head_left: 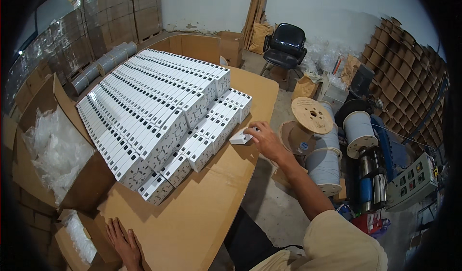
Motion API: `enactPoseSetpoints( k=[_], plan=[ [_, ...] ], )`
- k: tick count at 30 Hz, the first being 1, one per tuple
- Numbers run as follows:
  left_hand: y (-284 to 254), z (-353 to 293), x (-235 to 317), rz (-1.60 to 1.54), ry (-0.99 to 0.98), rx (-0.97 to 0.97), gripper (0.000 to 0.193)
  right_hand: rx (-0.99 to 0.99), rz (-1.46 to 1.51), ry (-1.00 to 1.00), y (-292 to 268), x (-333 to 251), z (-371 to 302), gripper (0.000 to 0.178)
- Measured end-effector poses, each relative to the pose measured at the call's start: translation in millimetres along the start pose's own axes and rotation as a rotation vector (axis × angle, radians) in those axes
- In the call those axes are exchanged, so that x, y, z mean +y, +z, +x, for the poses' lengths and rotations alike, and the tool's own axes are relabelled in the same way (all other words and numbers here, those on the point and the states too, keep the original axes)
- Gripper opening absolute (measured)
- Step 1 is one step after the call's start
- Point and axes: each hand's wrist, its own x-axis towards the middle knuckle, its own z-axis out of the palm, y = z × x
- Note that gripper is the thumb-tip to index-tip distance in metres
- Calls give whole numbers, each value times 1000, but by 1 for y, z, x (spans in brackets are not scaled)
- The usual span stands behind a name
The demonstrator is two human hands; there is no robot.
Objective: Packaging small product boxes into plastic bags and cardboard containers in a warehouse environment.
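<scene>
My right hand point(263, 138) is closed around one end of a small white plastic housing point(239, 137), which lies at the right edge of the cardboard-covered table point(207, 208). Just left of it rises a large stack of matching white housings point(159, 98), set in tight rows with small black square openings on top. The stack steps down toward the right, where lower rows point(211, 131) stand in front of the taller block. At the lower left, my left hand point(124, 244) rests with fingers stretched out on the cardboard, holding nothing.
An open carton point(72, 175) of clear plastic bags stands left of the stack, with a smaller carton point(79, 237) below it. To the right are cable spools point(322, 167), a grey control box point(411, 182) and cardboard dividers point(399, 64). A black chair point(286, 45) stands behind.
</scene>
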Motion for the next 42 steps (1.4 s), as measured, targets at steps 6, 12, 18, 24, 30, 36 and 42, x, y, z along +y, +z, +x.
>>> enactPoseSetpoints(
  k=[6, 12, 18, 24, 30, 36, 42],
  plan=[
    [-7, -2, 10, -266, 31, 92, 40, -176, 31, 3, -30, -63, -6, 41],
    [-9, -4, 33, -607, -8, 160, 25, -339, 175, -75, -28, -140, 5, 37],
    [-18, -7, 49, -619, 36, 204, 16, -421, 327, -219, -1, -215, 18, 33],
    [-28, -13, 47, -1144, -277, -216, 23, -431, 468, -432, 37, -295, 28, 30],
    [-18, -12, 24, -1338, -335, 18, 31, -487, 523, -567, 57, -369, 48, 28],
    [-10, -3, -1, -1270, -403, 313, 28, -341, 490, -619, 82, -407, 55, 32],
    [-1, 16, -9, -1378, -447, 461, 17, -239, 686, -523, 110, -420, 41, 30]
  ],
)
